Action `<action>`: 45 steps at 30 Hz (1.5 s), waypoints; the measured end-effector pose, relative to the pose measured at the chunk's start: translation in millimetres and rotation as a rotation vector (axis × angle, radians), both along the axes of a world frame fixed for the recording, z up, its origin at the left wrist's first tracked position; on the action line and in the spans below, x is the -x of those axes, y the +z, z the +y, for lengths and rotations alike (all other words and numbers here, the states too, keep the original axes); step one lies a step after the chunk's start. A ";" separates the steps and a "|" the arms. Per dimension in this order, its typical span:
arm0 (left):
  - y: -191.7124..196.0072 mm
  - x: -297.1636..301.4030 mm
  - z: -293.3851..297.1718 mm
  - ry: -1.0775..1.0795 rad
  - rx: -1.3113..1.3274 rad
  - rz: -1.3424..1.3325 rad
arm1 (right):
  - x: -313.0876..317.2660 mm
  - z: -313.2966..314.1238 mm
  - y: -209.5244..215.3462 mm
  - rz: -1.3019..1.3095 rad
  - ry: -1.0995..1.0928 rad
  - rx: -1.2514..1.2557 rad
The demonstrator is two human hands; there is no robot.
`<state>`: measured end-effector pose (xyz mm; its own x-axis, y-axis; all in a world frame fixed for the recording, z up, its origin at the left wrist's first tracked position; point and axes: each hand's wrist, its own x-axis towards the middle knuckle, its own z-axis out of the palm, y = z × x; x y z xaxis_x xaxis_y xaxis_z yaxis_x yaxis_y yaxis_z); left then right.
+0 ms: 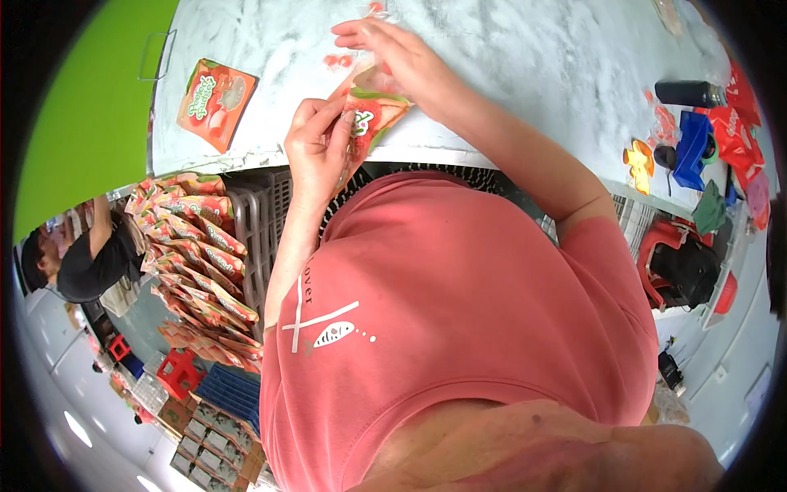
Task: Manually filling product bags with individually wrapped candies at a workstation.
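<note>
My left hand [316,149] is closed on the side of a red and green printed snack pouch [379,119], pinching it near the table's front edge. The pouch is tilted, with its upper end toward my right hand [403,64]. That hand is held over the pouch's upper end with its fingers stretched out to the left; whether its palm touches the pouch is hidden. Small red wrapped pieces [338,61] lie on the table just left of the right hand's fingers. Another red piece [375,8] lies farther off.
A similar pouch [216,105] lies flat at the left of the pale table [270,33]. Below it, many filled pouches [201,262] stand in a grey crate [254,221]. At right are a black bottle [690,93] and a blue holder [693,148]. A co-worker [86,262] is at far left.
</note>
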<state>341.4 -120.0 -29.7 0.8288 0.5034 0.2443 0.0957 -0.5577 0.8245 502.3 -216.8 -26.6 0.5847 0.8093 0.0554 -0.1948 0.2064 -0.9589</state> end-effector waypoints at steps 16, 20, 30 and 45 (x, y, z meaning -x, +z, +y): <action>20.8 72.0 43.2 0.247 0.213 -0.249 | -84.5 70.8 -61.8 -2.054 -0.880 -0.365; 24.8 82.6 46.9 0.291 0.191 -0.216 | -32.8 65.6 -79.0 -1.629 0.059 0.593; 10.3 88.9 53.1 0.294 0.176 -0.176 | -32.3 48.6 -97.8 -1.714 0.068 0.339; 5.2 14.3 40.1 0.105 0.072 -0.016 | -22.2 38.7 70.4 0.208 -0.233 -0.066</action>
<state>327.1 -79.9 -24.6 0.7667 0.6042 0.2170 0.1370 -0.4842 0.8642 524.5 -178.1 43.8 0.7582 0.6509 -0.0371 -0.3257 0.3289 -0.8864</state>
